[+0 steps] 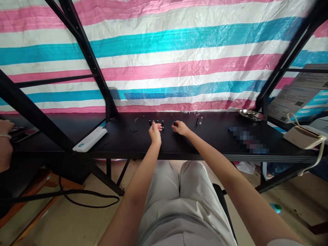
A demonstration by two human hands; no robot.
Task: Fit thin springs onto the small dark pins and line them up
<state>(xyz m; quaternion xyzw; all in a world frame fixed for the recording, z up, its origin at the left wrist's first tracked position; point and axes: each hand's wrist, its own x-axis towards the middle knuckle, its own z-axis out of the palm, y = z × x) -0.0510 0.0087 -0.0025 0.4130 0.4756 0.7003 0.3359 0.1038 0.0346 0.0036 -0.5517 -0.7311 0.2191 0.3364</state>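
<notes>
My left hand (155, 132) is over the black table (123, 141) with its fingers curled together. What they hold, if anything, is too small to make out. Right behind its fingertips stand several small black tubes (162, 123), partly covered by the hand. To the right, my right hand (181, 128) pinches a small dark piece (174, 123) between thumb and fingers, a short gap from the left hand. Farther right are a small black tube (197, 121) and a clear tube (201, 120). Small white pieces (186, 112) lie in a row at the table's back edge.
A white oblong device (89, 139) lies at the left by the black frame post (89, 54). At right are a shiny metal dish (251, 115), a blurred dark item (248, 139) and a cream bag (304, 136). Another person's hand (5, 143) shows at far left.
</notes>
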